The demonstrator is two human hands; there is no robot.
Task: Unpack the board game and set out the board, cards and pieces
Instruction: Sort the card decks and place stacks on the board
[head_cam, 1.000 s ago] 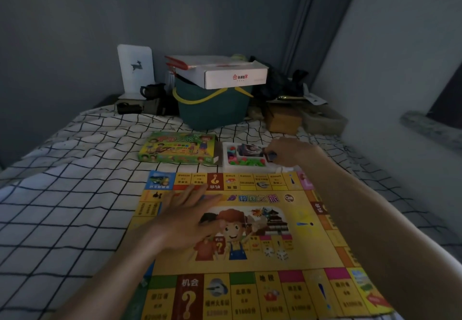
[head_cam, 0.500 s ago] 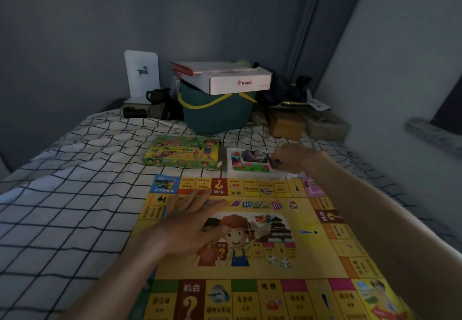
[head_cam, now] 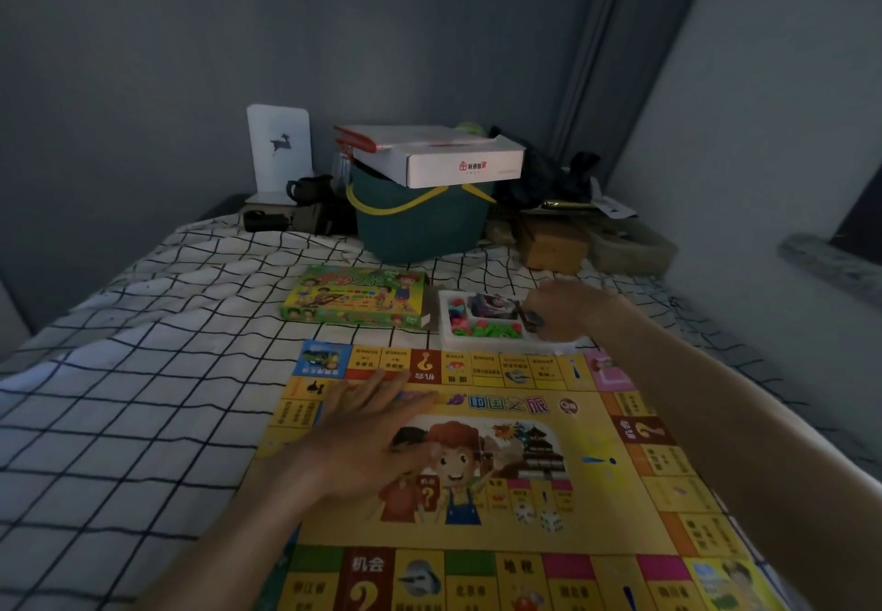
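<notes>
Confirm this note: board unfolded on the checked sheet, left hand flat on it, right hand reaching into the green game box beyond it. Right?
Not quite. In the head view the right hand is at the white tray of pieces, not the green game box, which lies untouched beside it. The board and the flat left hand are as noted.

A bed [head_cam: 143, 419] is being covered by a white sheet with a dark grid. At its far end, a teal basket [head_cam: 420, 224] with a yellow handle is being topped by a white carton [head_cam: 444, 157]. A white deer-marked panel [head_cam: 279, 152], a dark mug [head_cam: 310, 190] and a brown box [head_cam: 553, 243] are being kept beside it.
</notes>
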